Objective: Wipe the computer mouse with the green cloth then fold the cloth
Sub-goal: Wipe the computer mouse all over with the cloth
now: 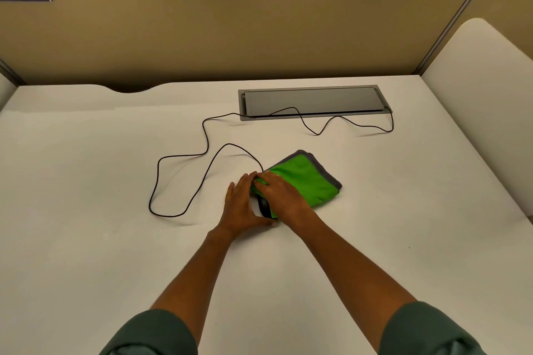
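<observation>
A white desk is seen from above, with both bare forearms extended over it. The computer mouse, black and largely hidden, lies near the desk's middle between the two hands. The left hand is cupped along the mouse's left side, thumb curled round its near end. The right hand is pressed flat on the green cloth, fingers spread, the cloth's left edge being draped over the mouse. The cloth, folded and grey-bordered, extends to the right. The mouse's black cable is looped leftward and led to a grey cable hatch.
</observation>
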A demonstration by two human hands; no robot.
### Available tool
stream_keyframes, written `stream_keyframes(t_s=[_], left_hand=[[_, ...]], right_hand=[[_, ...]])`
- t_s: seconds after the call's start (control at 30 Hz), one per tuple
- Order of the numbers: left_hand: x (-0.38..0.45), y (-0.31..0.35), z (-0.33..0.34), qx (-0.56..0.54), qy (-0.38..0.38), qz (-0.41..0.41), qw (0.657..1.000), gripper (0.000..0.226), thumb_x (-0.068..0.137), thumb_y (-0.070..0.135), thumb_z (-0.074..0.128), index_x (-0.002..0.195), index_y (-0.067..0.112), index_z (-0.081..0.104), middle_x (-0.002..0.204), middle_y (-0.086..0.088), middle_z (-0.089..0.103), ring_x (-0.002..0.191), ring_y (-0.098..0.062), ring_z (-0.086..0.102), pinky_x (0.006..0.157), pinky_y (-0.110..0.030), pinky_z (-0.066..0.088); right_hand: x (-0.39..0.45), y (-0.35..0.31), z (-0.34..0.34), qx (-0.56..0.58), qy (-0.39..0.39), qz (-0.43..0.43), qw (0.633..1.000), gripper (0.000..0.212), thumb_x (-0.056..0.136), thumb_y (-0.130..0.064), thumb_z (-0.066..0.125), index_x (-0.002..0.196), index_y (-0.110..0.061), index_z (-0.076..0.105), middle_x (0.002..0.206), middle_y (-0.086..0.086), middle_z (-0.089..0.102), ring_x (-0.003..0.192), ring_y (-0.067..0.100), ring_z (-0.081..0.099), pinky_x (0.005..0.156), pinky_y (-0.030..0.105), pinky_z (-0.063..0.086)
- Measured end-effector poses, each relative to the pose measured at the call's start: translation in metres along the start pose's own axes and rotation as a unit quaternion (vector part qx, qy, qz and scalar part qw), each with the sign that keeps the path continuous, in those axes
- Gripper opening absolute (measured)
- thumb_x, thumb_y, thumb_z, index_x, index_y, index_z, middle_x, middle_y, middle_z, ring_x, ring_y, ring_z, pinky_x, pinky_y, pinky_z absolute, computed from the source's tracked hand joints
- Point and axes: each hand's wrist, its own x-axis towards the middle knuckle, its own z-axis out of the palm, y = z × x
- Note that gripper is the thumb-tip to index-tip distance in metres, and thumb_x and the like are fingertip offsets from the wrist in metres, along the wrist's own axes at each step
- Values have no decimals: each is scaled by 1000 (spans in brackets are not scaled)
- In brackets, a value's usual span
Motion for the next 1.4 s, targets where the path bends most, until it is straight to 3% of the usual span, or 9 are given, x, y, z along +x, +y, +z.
stream_keyframes(t_s=[0.13,0.27,0.47,0.57,0.7,0.9,1.2,1.3,1.4], left_hand=[[-2,-1,0,4,4,6,1000,125,49,47,91,148,14,23,155,-1,32,146,-17,23,120,-42,2],[-1,3,-2,-1,6,6,1000,118,48,53,82,145,15,28,149,0,40,143,-19,30,119,-44,7],[-1,0,-2,-4,2,28,1000,111,50,63,71,143,18,31,145,4,41,140,-18,33,118,-46,10],[0,1,-3,4,0,30,1000,110,52,65,65,144,15,30,148,0,38,143,-20,29,118,-46,9],[-1,2,-4,0,-8,19,1000,116,50,64,68,146,14,28,151,-2,35,146,-20,22,120,-44,4],[-3,5,-5,1,-7,13,1000,116,50,54,80,146,14,28,152,-1,35,147,-19,19,119,-41,2],[-1,5,-4,-4,-4,4,1000,115,47,55,81,143,15,32,149,-1,39,145,-20,25,120,-46,7],[0,4,-4,-2,-4,6,1000,115,47,57,81,143,16,32,149,0,40,145,-20,26,120,-48,8],[-1,5,-3,-5,-2,5,1000,116,46,58,81,143,18,32,150,1,38,146,-18,24,120,-45,5]], right_hand=[[-11,2,0,-26,0,-76,997,57,81,0,69,135,-5,50,144,17,45,136,37,37,111,44,33],[-40,4,1,-64,49,-168,983,42,67,10,79,107,0,71,122,24,64,116,48,55,93,61,48],[-66,18,-1,-56,68,-237,967,50,79,18,58,126,-1,60,135,22,54,127,48,45,103,60,36],[-77,26,-1,-65,42,-244,967,51,91,12,39,138,-5,47,145,16,45,136,42,34,111,54,30],[-91,30,2,-82,50,-256,962,44,93,7,40,134,-2,51,141,14,50,132,39,42,104,51,43],[-103,36,0,-94,70,-256,960,43,83,6,66,125,-2,61,136,12,56,127,39,49,95,49,51],[-106,39,-1,-121,90,-245,958,37,81,0,72,118,-2,66,133,10,59,122,37,54,89,47,54],[-108,41,3,-138,102,-237,956,30,88,0,61,117,-3,66,133,10,59,123,36,55,90,46,54],[-110,43,6,-145,108,-211,961,38,91,1,40,121,-3,64,136,9,57,124,34,53,92,43,54]])
